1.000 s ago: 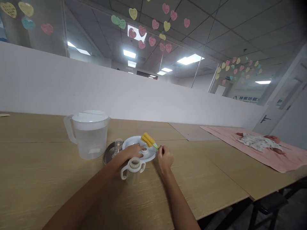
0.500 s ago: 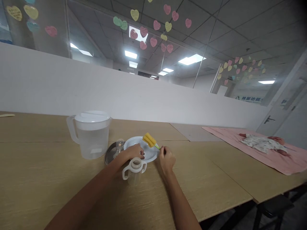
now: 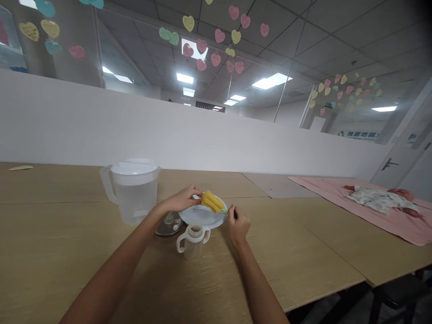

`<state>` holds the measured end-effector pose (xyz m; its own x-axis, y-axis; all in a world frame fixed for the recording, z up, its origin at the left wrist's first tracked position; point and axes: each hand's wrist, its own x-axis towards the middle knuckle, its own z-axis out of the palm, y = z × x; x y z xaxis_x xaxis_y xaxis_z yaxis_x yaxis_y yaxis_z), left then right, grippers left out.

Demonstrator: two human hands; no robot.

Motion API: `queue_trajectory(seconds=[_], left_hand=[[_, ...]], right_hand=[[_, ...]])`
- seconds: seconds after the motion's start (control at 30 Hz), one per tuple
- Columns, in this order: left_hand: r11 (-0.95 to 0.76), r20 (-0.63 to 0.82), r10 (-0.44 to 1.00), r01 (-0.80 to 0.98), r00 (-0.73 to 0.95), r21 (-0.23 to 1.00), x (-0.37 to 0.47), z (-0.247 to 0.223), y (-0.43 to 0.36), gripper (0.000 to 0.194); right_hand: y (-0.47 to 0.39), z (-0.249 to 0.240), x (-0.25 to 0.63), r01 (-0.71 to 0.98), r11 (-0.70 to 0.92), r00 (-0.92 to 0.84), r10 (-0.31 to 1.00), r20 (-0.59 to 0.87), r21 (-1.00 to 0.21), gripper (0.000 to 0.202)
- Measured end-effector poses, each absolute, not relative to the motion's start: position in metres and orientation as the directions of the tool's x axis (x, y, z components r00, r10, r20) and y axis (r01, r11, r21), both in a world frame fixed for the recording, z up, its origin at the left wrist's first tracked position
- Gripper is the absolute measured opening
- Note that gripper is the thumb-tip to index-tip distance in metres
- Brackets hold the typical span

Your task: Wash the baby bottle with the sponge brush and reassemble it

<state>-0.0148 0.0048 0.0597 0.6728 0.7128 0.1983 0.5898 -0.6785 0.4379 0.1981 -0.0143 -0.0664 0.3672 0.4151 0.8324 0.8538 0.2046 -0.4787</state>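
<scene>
My right hand (image 3: 239,222) is closed on the thin handle of a bottle brush (image 3: 212,202) with a yellow sponge head. My left hand (image 3: 182,199) has its fingertips on the far-left end of that sponge, thumb and fingers pinched at it. The brush is held above a white bowl (image 3: 202,219). In front of the bowl stands a clear baby bottle (image 3: 194,246) with two white side handles and an uncovered mouth. Under my left wrist, a round metal dish (image 3: 162,233) carries a small clear part (image 3: 169,219), partly hidden.
A lidded clear pitcher (image 3: 135,193) of water stands at the left. Farther right, a baby doll (image 3: 374,200) in patterned clothing lies on a pink cloth (image 3: 317,189). A flat pale strip (image 3: 20,168) lies at the far left. A white wall (image 3: 189,139) runs behind the table.
My left hand has lifted out of the bowl and moved up to the sponge end. The right hand still holds the brush handle. The view has shifted slightly.
</scene>
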Motion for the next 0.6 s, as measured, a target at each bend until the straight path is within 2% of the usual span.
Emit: queue_trajectory(seconds=[0.17,0.27,0.37,0.47,0.6], left_hand=[[-0.642,0.151,0.714,0.554,0.683,0.531,-0.017,0.075,-0.013,0.033],[-0.647,0.188,0.718,0.544,0.67,0.534,-0.013,0.076,-0.017,0.035],[-0.648,0.288,0.76,0.65,0.582,0.397,-0.009,0.07,-0.014,0.029],[-0.575,0.353,0.803,0.781,0.481,0.244,-0.009,0.066,-0.01,0.026],[-0.415,0.321,0.874,0.905,0.366,0.098,-0.021,0.071,-0.008,0.026]], right_hand=[[-0.012,-0.064,0.202,0.797,0.038,0.535,0.418,0.734,-0.603,0.054],[-0.011,-0.065,0.203,0.807,0.011,0.523,0.449,0.724,-0.59,0.055],[-0.01,-0.069,0.202,0.841,0.076,0.443,0.47,0.763,-0.536,0.053],[-0.011,-0.071,0.201,0.867,0.117,0.384,0.464,0.798,-0.485,0.052],[-0.011,-0.071,0.203,0.862,0.098,0.41,0.444,0.797,-0.498,0.054]])
